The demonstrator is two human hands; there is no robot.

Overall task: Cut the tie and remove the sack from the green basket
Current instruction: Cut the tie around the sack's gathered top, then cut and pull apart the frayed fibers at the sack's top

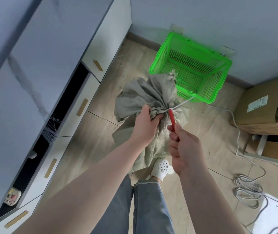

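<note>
A grey-green woven sack [145, 93] lies on the floor in front of the green plastic basket [219, 65], its gathered neck bound by a white tie [177, 106]. That tie runs taut from the neck to the basket's near rim. My left hand [145, 122] grips the bunched neck of the sack. My right hand [183, 147] holds a red-handled cutter [172, 119], whose tip sits at the tie beside the knot. The blade itself is too small to make out.
Grey drawers with wooden handles [82, 105] line the left side, some gaps open. Cardboard boxes [263, 107] stand at the right. A white cable [246, 183] coils on the floor at the right. My feet, one in a white clog [161, 168], stand below the sack.
</note>
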